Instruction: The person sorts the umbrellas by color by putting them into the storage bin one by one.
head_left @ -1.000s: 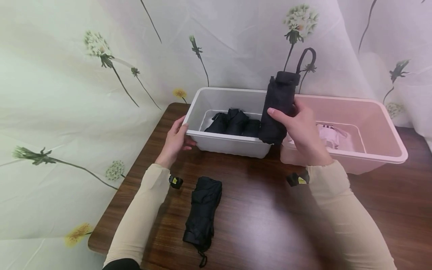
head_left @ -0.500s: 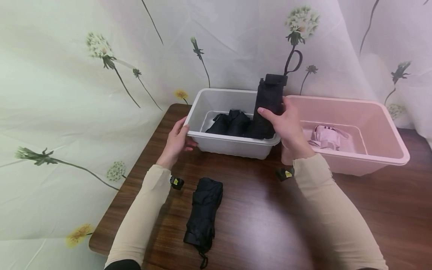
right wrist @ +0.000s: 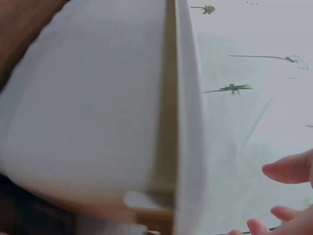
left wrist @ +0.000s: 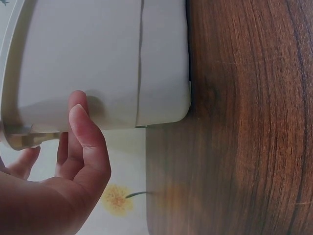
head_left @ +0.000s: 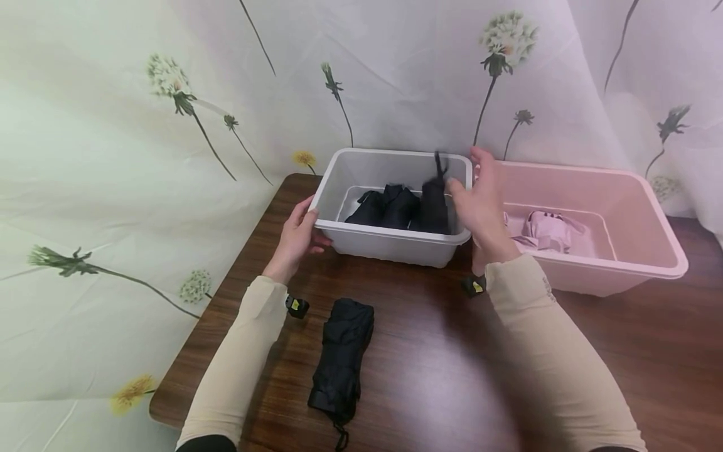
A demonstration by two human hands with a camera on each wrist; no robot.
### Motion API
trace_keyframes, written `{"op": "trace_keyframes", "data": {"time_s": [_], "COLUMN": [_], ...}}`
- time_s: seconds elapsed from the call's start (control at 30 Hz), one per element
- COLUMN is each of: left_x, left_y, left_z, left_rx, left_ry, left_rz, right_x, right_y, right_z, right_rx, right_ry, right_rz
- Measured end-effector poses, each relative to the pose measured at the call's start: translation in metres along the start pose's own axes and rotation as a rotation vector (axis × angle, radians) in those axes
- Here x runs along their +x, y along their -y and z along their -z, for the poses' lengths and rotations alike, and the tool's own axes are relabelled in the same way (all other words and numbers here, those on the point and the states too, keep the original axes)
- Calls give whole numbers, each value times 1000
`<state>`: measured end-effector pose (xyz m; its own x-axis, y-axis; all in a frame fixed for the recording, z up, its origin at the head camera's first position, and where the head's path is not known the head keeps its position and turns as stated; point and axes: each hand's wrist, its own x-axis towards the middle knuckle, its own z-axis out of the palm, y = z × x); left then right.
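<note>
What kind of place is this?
Probably a small sorting table set up indoors: a wooden table with a white bin of folded black umbrellas, a pink bin, and a flowered curtain behind.

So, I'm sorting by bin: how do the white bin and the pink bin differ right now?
The white bin holds several folded black umbrellas; the pink bin holds one pink bundle. The left hand grips the white bin's corner; no hand grips the pink bin. Both are open rectangular plastic bins side by side on the wooden table.
</note>
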<state>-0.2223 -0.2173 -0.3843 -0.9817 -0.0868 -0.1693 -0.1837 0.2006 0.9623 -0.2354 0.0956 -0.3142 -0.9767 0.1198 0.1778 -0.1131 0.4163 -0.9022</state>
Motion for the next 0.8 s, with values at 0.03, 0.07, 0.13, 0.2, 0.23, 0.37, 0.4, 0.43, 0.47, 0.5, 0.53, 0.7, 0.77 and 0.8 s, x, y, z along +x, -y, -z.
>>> {"op": "trace_keyframes", "data": {"time_s": [0.03, 0.07, 0.13, 0.2, 0.23, 0.37, 0.4, 0.43, 0.47, 0.5, 0.53, 0.7, 0.77, 0.8], "left_x": [3, 6, 8, 8, 8, 2, 0, -2, -4, -6, -8, -6, -3, -1], "left_y": [3, 6, 9, 9, 8, 1, -2, -4, -7, -9, -10, -9, -4, -2], "left_z": [1, 1, 1, 1, 1, -1, -1, -1, -2, -2, -3, -2, -1, -1], "left_rx": [-2, -3, -1, -2, -2, -6, -7, -8, -7, -8, -8, -10, -6, -5], "left_ry": [-3, -6, -8, -8, -5, 1, 3, 4, 5, 2, 1, -5, -7, -8], "left_rz": [-5, -11, -19, -15, -12, 8, 11, 14, 15, 16, 17, 10, 4, 0], "right_x": [-1, -2, -6, -10, -12, -21, -24, -26, -29, -32, -35, -52, -60, -63], "right_y": [2, 3, 5, 6, 6, 7, 8, 9, 10, 12, 14, 21, 23, 23], "right_z": [2, 3, 6, 7, 8, 10, 10, 10, 10, 10, 9, 5, 1, -1], "right_rx": [-26, -45, -75, -76, -74, -35, -18, -3, 12, 27, 41, 29, 16, 6], "right_ry": [-18, -27, -21, -3, 10, 73, 81, 89, 96, 105, 112, 156, 180, 195], "right_rz": [25, 45, 73, 91, 92, 54, 52, 54, 65, 76, 89, 224, 255, 272]}}
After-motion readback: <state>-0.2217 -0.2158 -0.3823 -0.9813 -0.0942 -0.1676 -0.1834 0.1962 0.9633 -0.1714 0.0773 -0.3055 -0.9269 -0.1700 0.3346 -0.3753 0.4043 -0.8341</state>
